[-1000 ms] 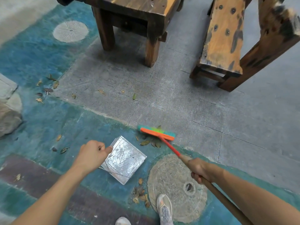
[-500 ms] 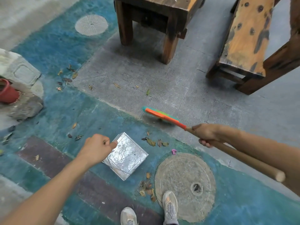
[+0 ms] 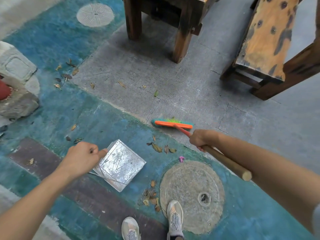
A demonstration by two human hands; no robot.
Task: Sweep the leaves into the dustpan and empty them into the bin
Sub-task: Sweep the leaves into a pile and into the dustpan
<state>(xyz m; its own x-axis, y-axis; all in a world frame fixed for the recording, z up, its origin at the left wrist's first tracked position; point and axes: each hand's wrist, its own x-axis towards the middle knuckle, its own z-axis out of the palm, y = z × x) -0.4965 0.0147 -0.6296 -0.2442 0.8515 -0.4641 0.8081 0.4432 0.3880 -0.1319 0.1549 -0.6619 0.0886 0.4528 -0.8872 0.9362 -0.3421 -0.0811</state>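
Just beyond the square metal dustpan (image 3: 121, 163), gripped by the left hand (image 3: 83, 157), lie dry brown leaves (image 3: 161, 148); past them rests the orange broom head (image 3: 173, 124), whose wooden handle (image 3: 225, 161) the right hand (image 3: 200, 139) grips.

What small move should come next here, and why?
Probably draw the broom toward the dustpan. Its head sits just beyond a cluster of leaves lying between it and the dustpan, which the left hand holds. The right hand grips the broom.

Outdoor courtyard, grey stone paving (image 3: 173, 80), blue-painted ground (image 3: 72, 115), weathered wooden bench (image 3: 266, 37), fallen leaves (image 3: 69, 73)
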